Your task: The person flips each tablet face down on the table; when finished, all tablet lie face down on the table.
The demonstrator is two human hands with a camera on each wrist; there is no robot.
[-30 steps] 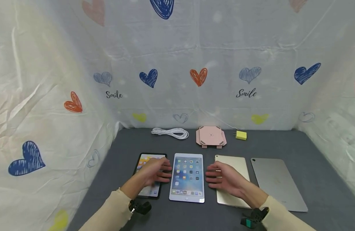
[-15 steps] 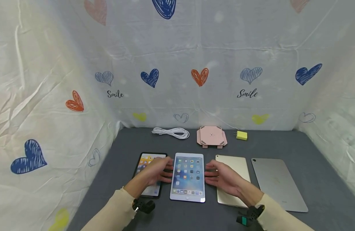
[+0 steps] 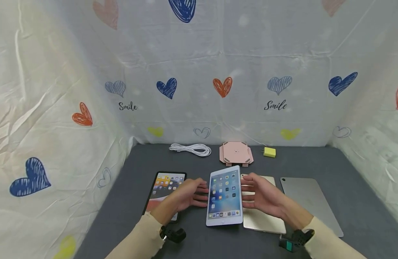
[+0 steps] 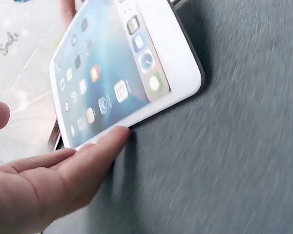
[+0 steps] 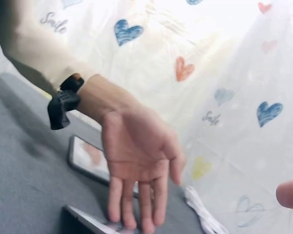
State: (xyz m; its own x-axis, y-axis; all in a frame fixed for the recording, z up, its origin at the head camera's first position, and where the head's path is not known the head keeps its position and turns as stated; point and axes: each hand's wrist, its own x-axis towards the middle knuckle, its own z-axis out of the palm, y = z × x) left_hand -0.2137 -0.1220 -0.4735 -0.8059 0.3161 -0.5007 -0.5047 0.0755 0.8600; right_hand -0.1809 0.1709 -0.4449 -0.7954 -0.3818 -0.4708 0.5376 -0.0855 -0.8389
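Observation:
A white tablet (image 3: 224,196) with its screen lit is tilted between my two hands, its left side lower than its right. Straight fingertips of my left hand (image 3: 190,195) meet its left edge; in the left wrist view those fingers (image 4: 95,156) lie along the edge, the thumb apart. My right hand (image 3: 266,197) is at the opposite edge, fingers extended and thumb raised, over a gold tablet (image 3: 264,222) lying face down. In the right wrist view the white tablet's edge (image 5: 90,220) shows at the bottom. A dark-framed tablet (image 3: 166,180) lies lit under my left wrist.
A silver tablet (image 3: 312,199) lies face down at the right. Along the back of the grey table (image 3: 147,158) are a coiled white cable (image 3: 192,149), a folded pink stand (image 3: 236,153) and a yellow plug adapter (image 3: 269,151). A heart-patterned curtain (image 3: 199,64) rises behind.
The white tablet lay flat half a second ago; now it is tilted and has shifted right, overlapping the gold tablet. Both hands have moved right with it.

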